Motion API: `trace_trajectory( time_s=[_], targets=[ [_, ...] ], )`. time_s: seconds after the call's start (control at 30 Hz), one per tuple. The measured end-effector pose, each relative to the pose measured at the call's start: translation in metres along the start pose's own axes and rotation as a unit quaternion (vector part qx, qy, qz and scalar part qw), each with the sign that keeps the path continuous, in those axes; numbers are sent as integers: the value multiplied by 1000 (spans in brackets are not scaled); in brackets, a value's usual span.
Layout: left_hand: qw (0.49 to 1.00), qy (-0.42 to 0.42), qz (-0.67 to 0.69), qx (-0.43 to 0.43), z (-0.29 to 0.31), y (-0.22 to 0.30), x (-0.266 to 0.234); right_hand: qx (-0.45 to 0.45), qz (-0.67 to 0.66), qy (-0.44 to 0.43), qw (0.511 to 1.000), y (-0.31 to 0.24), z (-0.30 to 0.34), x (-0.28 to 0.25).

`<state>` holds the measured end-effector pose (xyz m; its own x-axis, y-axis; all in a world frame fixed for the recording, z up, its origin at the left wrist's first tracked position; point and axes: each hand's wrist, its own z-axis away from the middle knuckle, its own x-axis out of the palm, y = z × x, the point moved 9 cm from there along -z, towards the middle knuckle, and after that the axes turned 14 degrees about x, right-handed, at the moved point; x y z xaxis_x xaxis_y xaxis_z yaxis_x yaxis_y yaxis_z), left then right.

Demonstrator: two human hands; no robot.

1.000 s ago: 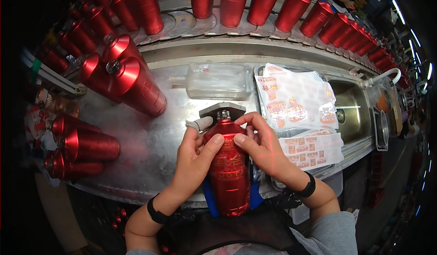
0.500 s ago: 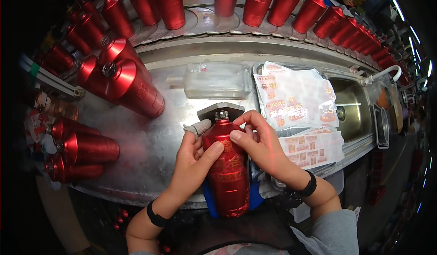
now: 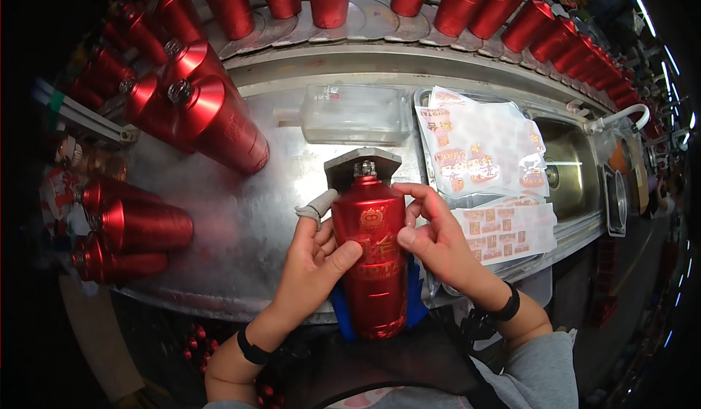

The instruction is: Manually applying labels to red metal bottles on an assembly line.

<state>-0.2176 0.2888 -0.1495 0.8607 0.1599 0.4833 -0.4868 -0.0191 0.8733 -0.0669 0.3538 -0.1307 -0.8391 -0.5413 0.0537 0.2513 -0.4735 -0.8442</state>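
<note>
A red metallic bottle (image 3: 374,292) with gold emblem and lettering leans back in front of me, its clear glass neck against a dark angular rest (image 3: 363,162). Blue material (image 3: 415,292) shows beneath its lower half. My left hand (image 3: 312,263) grips the left side, thumb on the front; a pale cloth cover wraps one fingertip. At the right edge is my right hand (image 3: 437,242), fingers apart, with the index fingertip by the shoulder and the thumb by the side. Wet printed decal sheets (image 3: 485,150) and smaller decals (image 3: 504,232) lie to its right.
Several red bottles (image 3: 226,132) stand at left, others (image 3: 146,223) lie below them. A clear rectangular glass bottle (image 3: 356,115) lies beyond the rest. Behind runs a curved conveyor (image 3: 365,22) carrying red bottles. A sink (image 3: 569,179) with a white faucet (image 3: 621,117) is at right.
My right thumb has moved off the bottle's front to its right edge, uncovering the gold emblem. The left hand keeps its grip. Bottles on the conveyor have shifted.
</note>
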Motion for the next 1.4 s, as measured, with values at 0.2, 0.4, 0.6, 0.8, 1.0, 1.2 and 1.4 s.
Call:
trace_trajectory(
  time_s=[0.2, 0.4, 0.6, 0.8, 1.0, 1.2, 1.4],
  targets=[
    [1000, -3, 11, -11, 1, 0, -1, 9, 64, -1, 998, -3, 0, 9],
    [1000, 9, 7, -14, 1, -2, -5, 20, 69, 0, 997, -4, -4, 12],
    [1000, -9, 0, -9, 5, -4, -9, 14, 115, 47, 992, -12, -3, 19],
    [1000, -4, 6, -3, 7, -2, -15, -17, 52, 42, 998, -12, -5, 23],
    [994, 101, -2, -38, 27, 7, -46, 23, 65, 18, 997, 1, -4, 15],
    [994, 105, 16, 7, 20, 48, -35, 9, 65, 23, 998, 1, -8, 16],
    [991, 102, 74, -45, 14, 59, -31, 8, 52, 29, 998, -2, -6, 22]
  ],
)
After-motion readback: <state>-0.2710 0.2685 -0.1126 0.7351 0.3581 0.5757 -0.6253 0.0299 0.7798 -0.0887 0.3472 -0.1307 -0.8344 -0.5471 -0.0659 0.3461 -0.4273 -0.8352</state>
